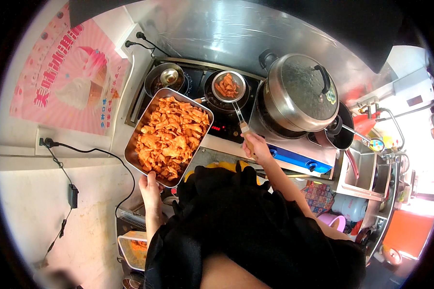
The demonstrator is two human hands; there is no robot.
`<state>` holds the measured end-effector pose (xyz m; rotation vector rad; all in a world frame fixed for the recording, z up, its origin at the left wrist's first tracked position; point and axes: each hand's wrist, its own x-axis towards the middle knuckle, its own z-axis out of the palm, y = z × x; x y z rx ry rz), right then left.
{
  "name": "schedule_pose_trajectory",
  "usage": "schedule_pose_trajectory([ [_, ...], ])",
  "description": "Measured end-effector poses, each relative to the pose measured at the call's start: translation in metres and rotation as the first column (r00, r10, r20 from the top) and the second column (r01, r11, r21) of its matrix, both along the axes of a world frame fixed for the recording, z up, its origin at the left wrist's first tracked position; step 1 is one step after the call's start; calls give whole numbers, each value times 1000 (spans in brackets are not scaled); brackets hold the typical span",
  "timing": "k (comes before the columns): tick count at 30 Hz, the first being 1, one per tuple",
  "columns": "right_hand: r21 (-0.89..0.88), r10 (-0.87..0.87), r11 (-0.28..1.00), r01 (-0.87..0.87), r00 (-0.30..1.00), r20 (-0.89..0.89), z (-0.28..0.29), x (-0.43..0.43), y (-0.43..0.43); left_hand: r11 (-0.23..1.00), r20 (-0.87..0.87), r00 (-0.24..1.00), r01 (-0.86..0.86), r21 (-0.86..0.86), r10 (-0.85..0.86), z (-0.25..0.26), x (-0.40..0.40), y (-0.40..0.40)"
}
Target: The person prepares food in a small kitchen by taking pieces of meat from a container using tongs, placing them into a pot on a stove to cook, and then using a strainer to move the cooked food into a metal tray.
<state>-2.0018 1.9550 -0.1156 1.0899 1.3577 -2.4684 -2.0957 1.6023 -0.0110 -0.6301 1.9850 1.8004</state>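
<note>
My left hand [152,189] grips the near corner of a rectangular metal tray [128,146], tilted in view. The tray is heaped with orange-coated pieces of food [171,137], perhaps fried meat. My right hand [257,147] is closed around the wooden handle of a round strainer [244,86]. A small portion of similar orange pieces [227,86] lies in the strainer. The strainer is over a dark pan [217,103] on a black cooktop [217,123] with a lit red display; whether it touches the pan is hidden.
Left on the cooktop stands a pot [152,77] with a ladle [169,77]. To the right, a large lidded steel pot [296,97] sits on a gas stove with a blue control panel [300,159]. Beyond are a dark saucepan [341,124] and a sink [360,159]. A power cable [94,150] hangs at left.
</note>
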Motion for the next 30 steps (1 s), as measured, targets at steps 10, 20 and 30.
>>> schedule_pose_trajectory([
  [10, -17, 15, 1000, -16, 999, -40, -31, -2, -27, 999, -33, 999, -38, -36, 37, 14, -1, 10],
  [20, 29, -9, 1000, 10, 999, -31, -17, -10, -27, 1000, -27, 999, -17, -1, 17, 14, -3, 8],
  [30, 92, -20, 996, 21, 1000, -12, -18, -8, -28, 1000, -1, 1000, -14, 15, 14, 1, -7, 4],
])
